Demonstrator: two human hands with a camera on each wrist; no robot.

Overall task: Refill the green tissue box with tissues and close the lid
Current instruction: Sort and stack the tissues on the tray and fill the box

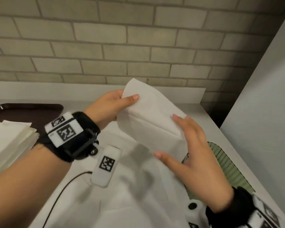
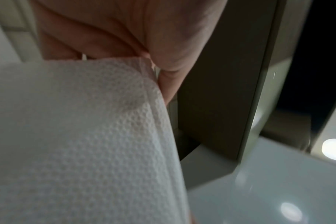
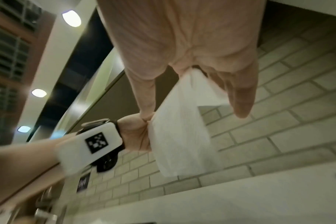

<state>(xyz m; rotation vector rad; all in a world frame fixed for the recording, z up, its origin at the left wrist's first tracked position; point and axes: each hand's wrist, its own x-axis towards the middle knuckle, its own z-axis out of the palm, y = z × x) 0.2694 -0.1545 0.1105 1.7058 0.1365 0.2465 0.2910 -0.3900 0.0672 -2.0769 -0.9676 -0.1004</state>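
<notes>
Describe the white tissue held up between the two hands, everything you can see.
The tissue is white paper with a fine dimpled embossing, folded along a crease. It is held in the air above the counter, tilted, upper end toward the wall. The left hand pinches its upper left edge, thumb in front; the right hand touches its lower right end with straight, spread thumb and forefinger.

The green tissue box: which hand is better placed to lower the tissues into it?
Right, most likely. The right hand is over the green tissue box, fingers straight on the near end of the tissues; the left hand pinches the far end, further from the box.
</notes>
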